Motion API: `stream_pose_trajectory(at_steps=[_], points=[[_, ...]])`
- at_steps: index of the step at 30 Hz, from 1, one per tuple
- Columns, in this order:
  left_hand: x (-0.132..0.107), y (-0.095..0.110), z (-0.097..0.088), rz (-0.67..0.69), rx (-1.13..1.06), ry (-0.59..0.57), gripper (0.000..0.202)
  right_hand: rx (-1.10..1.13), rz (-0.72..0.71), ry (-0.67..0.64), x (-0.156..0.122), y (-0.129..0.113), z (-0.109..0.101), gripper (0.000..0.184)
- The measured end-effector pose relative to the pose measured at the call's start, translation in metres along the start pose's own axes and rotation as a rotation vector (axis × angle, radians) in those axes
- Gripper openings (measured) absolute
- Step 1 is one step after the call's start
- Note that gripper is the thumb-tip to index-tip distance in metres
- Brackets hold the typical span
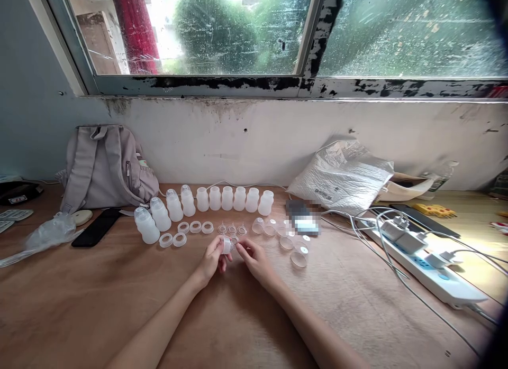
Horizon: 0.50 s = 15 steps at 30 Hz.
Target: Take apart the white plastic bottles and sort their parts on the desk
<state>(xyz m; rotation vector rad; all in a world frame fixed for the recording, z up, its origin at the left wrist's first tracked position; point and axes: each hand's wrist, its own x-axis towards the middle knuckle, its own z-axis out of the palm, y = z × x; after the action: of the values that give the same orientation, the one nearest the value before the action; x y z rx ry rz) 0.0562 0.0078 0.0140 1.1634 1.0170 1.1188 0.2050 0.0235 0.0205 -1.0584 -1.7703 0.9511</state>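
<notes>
White loose rings [195,231] number five, bottles [227,199] ten; left hand [210,260] grips one ring [226,246].

Grey backpack [109,165] against wall [190,141], silver pouch [343,173], white power strip [432,266]

Lit by daylight from the window [214,36]
Overexposed outside, softly shadowed on the table [99,289], darkened at right corners
</notes>
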Motion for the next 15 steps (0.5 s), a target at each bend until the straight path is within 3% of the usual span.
stream_pose_trajectory(at_steps=[6,15], points=[[-0.0020,0.0042,-0.0007,-0.071,-0.032,-0.015,0.044,-0.069,-0.046,0.033,-0.0003,0.0027,0.0007,0.030],[-0.0023,0.0072,0.0004,-0.009,0.082,-0.042,0.034,-0.103,-0.093,-0.061,-0.0030,-0.0066,-0.0020,0.026]])
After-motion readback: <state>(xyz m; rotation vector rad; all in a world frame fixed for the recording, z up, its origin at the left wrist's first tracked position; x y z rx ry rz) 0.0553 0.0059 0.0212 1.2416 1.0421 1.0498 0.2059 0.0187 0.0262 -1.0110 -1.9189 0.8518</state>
